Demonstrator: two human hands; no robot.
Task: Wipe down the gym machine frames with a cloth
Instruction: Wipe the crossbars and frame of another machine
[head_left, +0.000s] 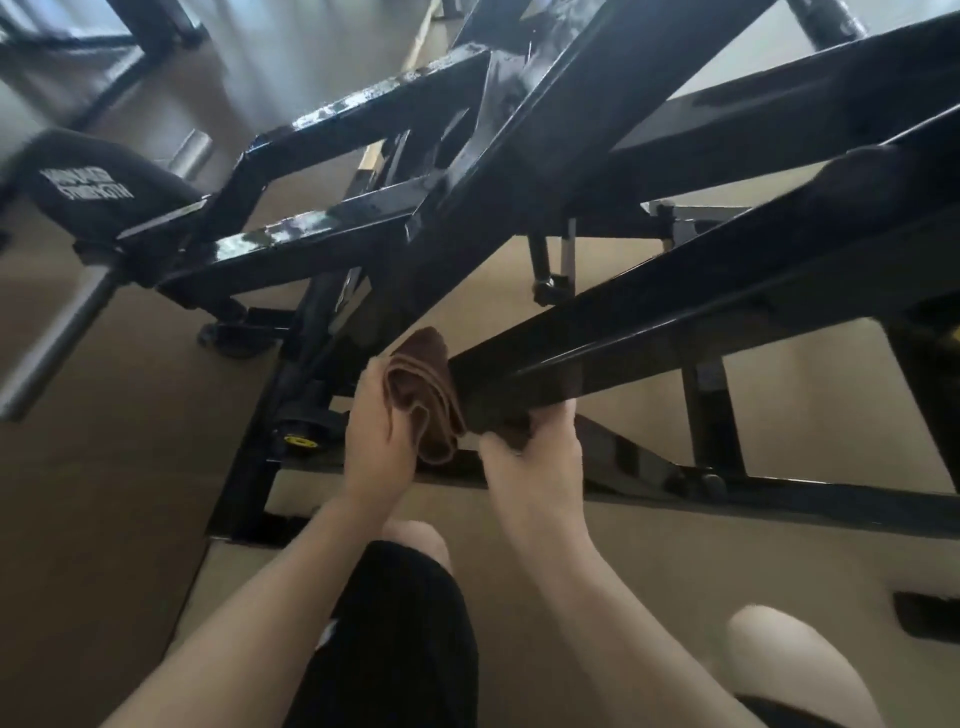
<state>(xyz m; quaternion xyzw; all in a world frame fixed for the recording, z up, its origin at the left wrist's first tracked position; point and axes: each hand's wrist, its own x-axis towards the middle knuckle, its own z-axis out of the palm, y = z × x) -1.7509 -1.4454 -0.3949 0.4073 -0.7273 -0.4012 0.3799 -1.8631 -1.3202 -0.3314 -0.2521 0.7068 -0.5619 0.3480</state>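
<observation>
— Tan flooring (649, 545) lay under everything, with a padded black seat (98, 179) at the far left. Where was the cloth?

— The brown cloth (423, 395) was bunched against the near end of a slanting black frame bar (675, 312). The left hand (376, 439) held it, fingers curled round its left side.

— And the other hand?

— The right hand (535, 454) gripped the bar's end from below, fingers wrapped on the bar and a fold of cloth.
</observation>
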